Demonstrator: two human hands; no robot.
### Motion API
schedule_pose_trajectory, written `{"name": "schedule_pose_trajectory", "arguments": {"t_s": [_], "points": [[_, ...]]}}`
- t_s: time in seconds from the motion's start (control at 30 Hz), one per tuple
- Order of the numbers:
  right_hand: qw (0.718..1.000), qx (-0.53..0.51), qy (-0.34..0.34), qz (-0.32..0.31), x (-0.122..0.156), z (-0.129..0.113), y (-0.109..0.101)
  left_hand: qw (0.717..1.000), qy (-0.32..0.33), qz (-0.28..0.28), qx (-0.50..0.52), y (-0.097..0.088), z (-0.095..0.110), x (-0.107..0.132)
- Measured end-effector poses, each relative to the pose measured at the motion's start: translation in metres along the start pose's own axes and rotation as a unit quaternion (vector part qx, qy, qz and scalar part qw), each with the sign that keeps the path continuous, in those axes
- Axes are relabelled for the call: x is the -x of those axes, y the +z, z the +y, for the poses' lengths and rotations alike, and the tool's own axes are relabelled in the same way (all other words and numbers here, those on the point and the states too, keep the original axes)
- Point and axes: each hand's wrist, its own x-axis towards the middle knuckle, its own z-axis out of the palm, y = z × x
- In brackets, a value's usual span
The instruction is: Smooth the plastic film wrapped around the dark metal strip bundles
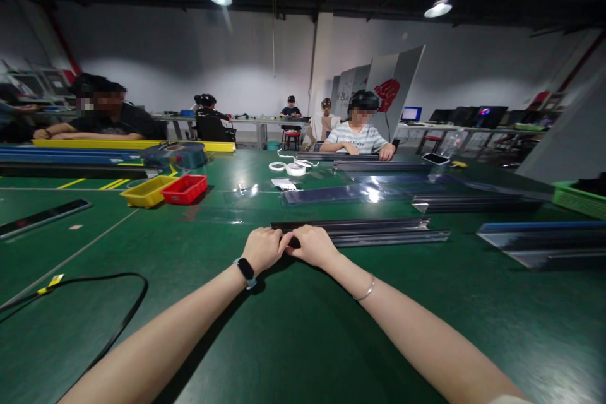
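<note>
A long black metal profile lies across the green table in front of me. My left hand is closed around its left end, with a dark-faced watch on that wrist. Right beside it, my right hand grips the same profile, thumbs almost meeting over the end. A thin bracelet circles my right wrist. What the fingertips do behind the profile is hidden. Just past the profile lies a strip of clear plastic film, with a small white paper piece near its left end.
Yellow and red bins stand left of centre. White tape rolls lie farther back. More profiles rest at the right, and a black cable curves at the left. A co-worker sits across the table.
</note>
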Motion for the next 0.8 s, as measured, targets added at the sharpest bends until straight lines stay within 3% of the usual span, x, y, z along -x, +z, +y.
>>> {"name": "schedule_pose_trajectory", "arguments": {"t_s": [0.23, 0.53, 0.8], "points": [[1.000, -0.015, -0.004, 0.005, 0.0032, -0.0004, 0.0003, 0.998, 0.054, 0.002, 0.023, 0.0028, 0.0015, -0.0019], [0.999, -0.001, 0.032, -0.012, 0.0050, -0.0010, -0.0043, 1.000, 0.016, -0.007, 0.014, 0.0019, 0.0022, -0.0026], [1.000, -0.021, 0.003, -0.004, 0.0038, -0.0020, -0.0026, 1.000, 0.001, 0.008, 0.003, 0.0001, 0.0023, -0.0019]]}}
